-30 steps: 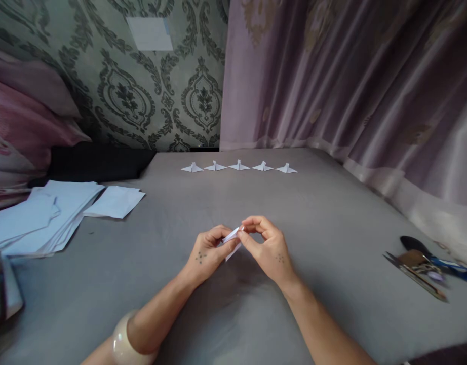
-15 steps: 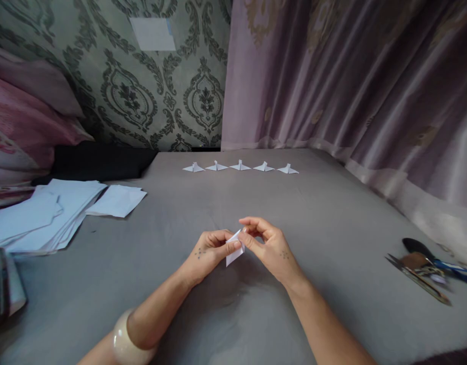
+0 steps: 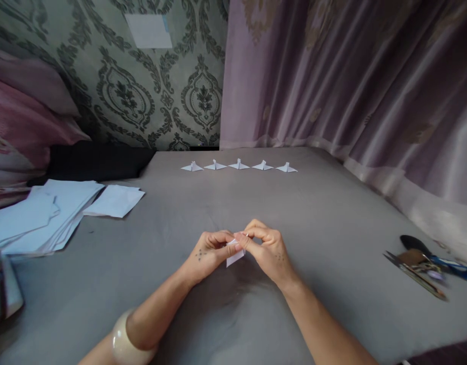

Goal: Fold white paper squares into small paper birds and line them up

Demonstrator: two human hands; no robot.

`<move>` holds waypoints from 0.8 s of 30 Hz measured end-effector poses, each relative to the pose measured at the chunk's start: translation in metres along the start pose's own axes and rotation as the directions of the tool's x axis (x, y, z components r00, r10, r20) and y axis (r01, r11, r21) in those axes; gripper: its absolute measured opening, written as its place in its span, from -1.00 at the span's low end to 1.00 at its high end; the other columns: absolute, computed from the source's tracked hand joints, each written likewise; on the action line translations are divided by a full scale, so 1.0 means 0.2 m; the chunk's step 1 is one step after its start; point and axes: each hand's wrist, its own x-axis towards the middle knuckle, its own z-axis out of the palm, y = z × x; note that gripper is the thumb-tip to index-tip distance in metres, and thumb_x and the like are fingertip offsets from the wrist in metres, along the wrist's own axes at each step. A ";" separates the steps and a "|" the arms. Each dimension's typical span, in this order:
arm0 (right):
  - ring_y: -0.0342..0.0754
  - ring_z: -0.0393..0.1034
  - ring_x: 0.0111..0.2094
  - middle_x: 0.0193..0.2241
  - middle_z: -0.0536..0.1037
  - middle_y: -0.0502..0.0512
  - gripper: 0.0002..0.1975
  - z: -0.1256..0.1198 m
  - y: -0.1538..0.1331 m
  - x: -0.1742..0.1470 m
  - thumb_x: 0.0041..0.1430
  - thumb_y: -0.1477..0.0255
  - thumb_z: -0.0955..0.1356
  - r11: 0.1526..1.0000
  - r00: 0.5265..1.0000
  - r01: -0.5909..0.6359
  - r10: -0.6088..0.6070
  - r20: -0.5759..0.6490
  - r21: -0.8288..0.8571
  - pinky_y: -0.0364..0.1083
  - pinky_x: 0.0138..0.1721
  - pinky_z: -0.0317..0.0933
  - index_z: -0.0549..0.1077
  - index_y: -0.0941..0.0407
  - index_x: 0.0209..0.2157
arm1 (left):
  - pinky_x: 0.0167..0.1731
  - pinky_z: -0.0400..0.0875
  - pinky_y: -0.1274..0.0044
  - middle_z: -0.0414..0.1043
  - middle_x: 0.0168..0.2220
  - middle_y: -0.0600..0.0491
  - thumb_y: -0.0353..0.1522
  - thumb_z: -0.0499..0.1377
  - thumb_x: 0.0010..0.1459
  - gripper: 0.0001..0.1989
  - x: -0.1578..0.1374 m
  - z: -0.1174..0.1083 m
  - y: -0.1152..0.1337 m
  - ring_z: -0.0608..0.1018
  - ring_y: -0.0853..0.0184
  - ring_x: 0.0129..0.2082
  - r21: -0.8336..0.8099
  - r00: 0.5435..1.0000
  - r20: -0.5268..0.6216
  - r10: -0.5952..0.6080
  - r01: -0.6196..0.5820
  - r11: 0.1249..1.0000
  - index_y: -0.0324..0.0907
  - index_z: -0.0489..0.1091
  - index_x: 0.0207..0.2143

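Paper (image 3: 234,258), folded small, is showing at the frame's lower centre; my left grip (image 3: 207,253) and right grip (image 3: 270,252) are pinching it, its edges likely offering safest hold on something light, crisp, easily creased.

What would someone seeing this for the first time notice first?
Probably the row of five folded paper figures at the far side of the gray surface. Next, front and center, the left hand and right hand, pinching a small white paper between them. The boldly patterned wall behind, beside a purple curtain, also stands out.
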 end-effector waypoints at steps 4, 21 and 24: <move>-0.11 0.38 -0.36 -0.50 0.44 -0.01 -0.74 -0.01 0.02 0.01 0.15 0.31 0.34 0.997 0.998 -0.047 0.044 0.048 0.057 -0.12 -0.24 0.22 0.55 0.07 -0.55 | -0.36 0.27 0.57 0.45 -0.48 0.06 -0.28 0.31 0.00 -0.83 0.00 0.00 -0.02 0.43 0.40 -0.43 -0.073 0.999 0.021 -0.048 0.050 0.996 -0.21 0.54 -0.52; -0.10 0.41 -0.41 -0.46 0.56 0.04 -0.86 0.07 0.04 -0.01 0.06 0.35 0.37 0.993 0.993 -0.116 0.116 -0.003 0.036 -0.12 -0.30 0.29 0.51 0.13 -0.41 | -0.36 0.36 0.55 0.51 -0.47 0.05 -0.31 0.37 -0.08 -0.82 0.04 -0.01 -0.06 0.51 0.38 -0.44 -0.457 0.973 -0.183 -0.142 0.044 0.888 -0.23 0.49 -0.46; -0.11 0.40 -0.43 -0.48 0.55 0.03 -0.87 0.06 0.04 0.00 0.06 0.36 0.37 0.989 0.991 -0.137 0.137 0.006 0.062 -0.14 -0.32 0.28 0.52 0.13 -0.42 | -0.38 0.35 0.57 0.50 -0.48 0.07 -0.31 0.36 -0.06 -0.82 0.03 0.00 -0.05 0.50 0.41 -0.46 -0.451 0.974 -0.177 -0.142 0.047 0.891 -0.23 0.47 -0.45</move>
